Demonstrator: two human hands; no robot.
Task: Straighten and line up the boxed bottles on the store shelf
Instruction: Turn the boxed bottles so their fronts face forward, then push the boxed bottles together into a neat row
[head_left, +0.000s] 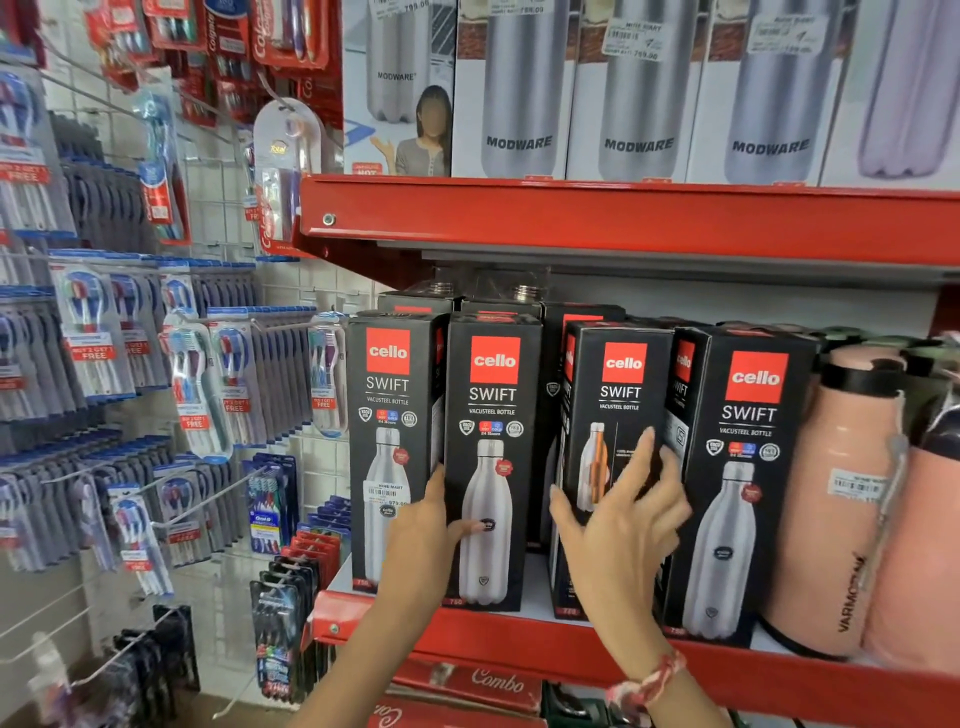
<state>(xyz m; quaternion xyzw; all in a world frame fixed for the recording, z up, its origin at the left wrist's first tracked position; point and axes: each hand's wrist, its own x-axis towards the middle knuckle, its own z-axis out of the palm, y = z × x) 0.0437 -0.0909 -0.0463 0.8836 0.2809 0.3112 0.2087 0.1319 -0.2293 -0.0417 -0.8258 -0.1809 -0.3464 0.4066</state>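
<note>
Several black "cello SWIFT" bottle boxes stand along the front of a red shelf (519, 652). The first box (387, 415) is at the left end. My left hand (423, 540) grips the lower left edge of the second box (491, 457), thumb on its front. A gap separates that one from the third box (613, 395), which is turned slightly and sits further back. My right hand (621, 525) is in front of the third box with fingers spread, holding nothing. The fourth box (743, 467) stands at the right, its front closest to me. More boxes stand behind.
Peach flasks (836, 499) stand right of the boxes. The upper red shelf (623, 218) carries Modware bottle boxes (519, 104). Toothbrush packs (208, 384) hang on wire hooks at the left. Red packages (467, 686) lie on the shelf below.
</note>
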